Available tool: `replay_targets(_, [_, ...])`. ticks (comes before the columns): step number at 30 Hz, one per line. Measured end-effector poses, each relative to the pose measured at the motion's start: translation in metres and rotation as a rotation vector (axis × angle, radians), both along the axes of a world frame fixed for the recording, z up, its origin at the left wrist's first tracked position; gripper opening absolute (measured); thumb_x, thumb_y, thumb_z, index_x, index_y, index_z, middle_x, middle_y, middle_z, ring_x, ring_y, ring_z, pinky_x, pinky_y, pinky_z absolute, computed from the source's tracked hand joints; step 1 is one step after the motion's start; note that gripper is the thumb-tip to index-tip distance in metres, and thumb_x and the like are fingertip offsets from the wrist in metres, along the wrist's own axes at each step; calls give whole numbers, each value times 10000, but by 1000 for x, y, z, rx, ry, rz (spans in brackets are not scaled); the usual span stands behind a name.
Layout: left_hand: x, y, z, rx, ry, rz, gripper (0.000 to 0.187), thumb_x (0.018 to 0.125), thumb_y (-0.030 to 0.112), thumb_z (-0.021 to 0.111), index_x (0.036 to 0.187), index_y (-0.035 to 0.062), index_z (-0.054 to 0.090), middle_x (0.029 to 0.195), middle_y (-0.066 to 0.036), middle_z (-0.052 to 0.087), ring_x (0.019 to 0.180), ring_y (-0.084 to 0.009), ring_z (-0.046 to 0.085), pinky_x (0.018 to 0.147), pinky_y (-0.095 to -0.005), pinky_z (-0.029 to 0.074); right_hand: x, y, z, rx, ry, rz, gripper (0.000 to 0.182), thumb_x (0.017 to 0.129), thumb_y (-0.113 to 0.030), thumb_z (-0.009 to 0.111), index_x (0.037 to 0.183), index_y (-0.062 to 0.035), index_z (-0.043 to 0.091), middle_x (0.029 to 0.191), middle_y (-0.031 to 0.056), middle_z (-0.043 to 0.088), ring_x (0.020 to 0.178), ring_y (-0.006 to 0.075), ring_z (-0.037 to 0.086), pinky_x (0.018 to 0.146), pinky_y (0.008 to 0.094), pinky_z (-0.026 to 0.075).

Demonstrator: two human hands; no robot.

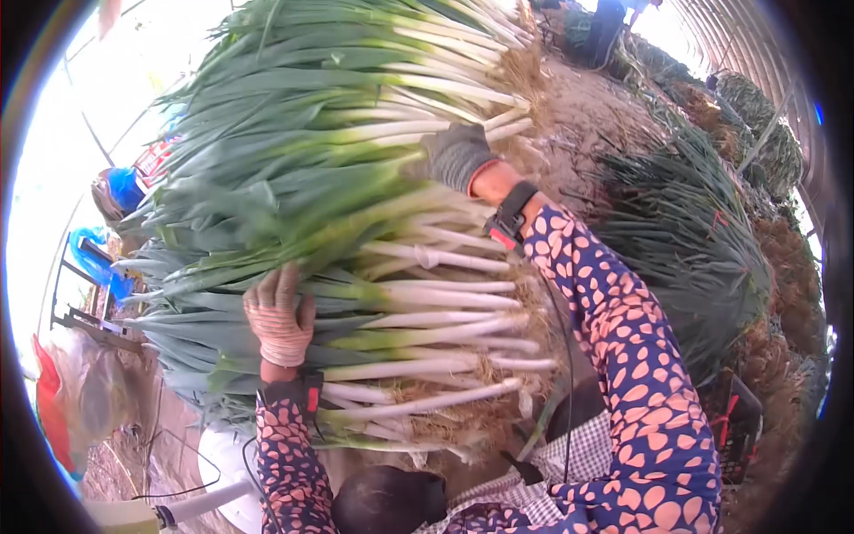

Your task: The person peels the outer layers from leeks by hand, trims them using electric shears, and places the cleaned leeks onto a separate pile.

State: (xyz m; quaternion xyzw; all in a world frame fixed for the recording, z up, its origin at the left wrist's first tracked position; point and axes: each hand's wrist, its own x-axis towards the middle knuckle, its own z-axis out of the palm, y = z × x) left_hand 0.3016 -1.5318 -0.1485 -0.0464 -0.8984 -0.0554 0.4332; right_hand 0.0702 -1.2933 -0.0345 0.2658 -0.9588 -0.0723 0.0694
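A big heap of green onions (445, 316) lies in front of me, white stalks and roots to the right and green leaves to the left. My right hand (455, 158), in a grey glove, is closed around green onion stalks in the middle of the heap; its fingertips are partly hidden. Leaves left of it are smeared by motion. On the leaves nearer to me rests my left hand (280, 319), in a striped orange and white glove, fingers stretched out and thumb apart.
More green onions (685, 240) lie in a pile on the ground to the right. A person (608, 31) stands at the far end. Blue plastic bags (98, 262) hang at the left. A white stool-like object (227, 472) is at lower left, and a dark crate (738, 427) at lower right.
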Motion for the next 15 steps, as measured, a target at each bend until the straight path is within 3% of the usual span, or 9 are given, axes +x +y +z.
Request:
replay_targets(1, [-1,3,2,-23,44,0,507,731,259,635,1200,105,521,1105,-86,519,956,-294,482,844,-421,375,6,12,-22,-15,60,66,594,719,-633,530,960,-102,644,941,124,643,914,305,568,801,489,395])
replay_targets(4, [0,5,4,-65,30,8,638,714,326,657,1280,116,450,1281,-115,423,1144,-320,410,966,-480,325,30,22,-47,49,512,226,320,742,-419,579,846,-129,664,759,103,630,793,289,580,688,471,429])
replay_targets(6, [3,12,15,-83,-72,-56,757,670,358,689,1321,118,387,1349,-130,358,1230,-341,335,1022,-518,259,23,27,-96,66,562,384,216,746,-303,556,816,-121,648,705,90,598,739,263,571,644,442,433])
replay_targets(9, [-6,19,37,-180,-267,-104,920,593,402,730,1359,109,313,1407,-147,293,1302,-363,254,1066,-554,181,72,38,-96,105,546,596,136,742,-174,520,780,-96,625,675,100,580,690,254,574,603,409,444])
replay_targets(12, [-21,30,48,-236,-453,-43,997,538,437,760,1366,117,306,1410,-134,301,1315,-340,249,1084,-546,131,70,39,-80,-262,240,646,114,741,-157,522,752,-74,599,700,133,581,656,268,582,601,391,465])
replay_targets(14, [-32,30,47,-276,-610,78,991,543,437,763,1368,133,307,1408,-117,311,1310,-319,265,1090,-537,113,32,51,-61,-777,134,578,220,750,-274,618,873,-92,610,813,111,595,783,265,578,711,358,474])
replay_targets(15, [-36,27,45,-244,-634,107,960,552,446,763,1358,149,333,1377,-86,370,1282,-274,327,1097,-523,91,10,61,-52,-810,140,436,250,772,-291,593,934,-100,598,885,116,588,837,272,570,753,359,463])
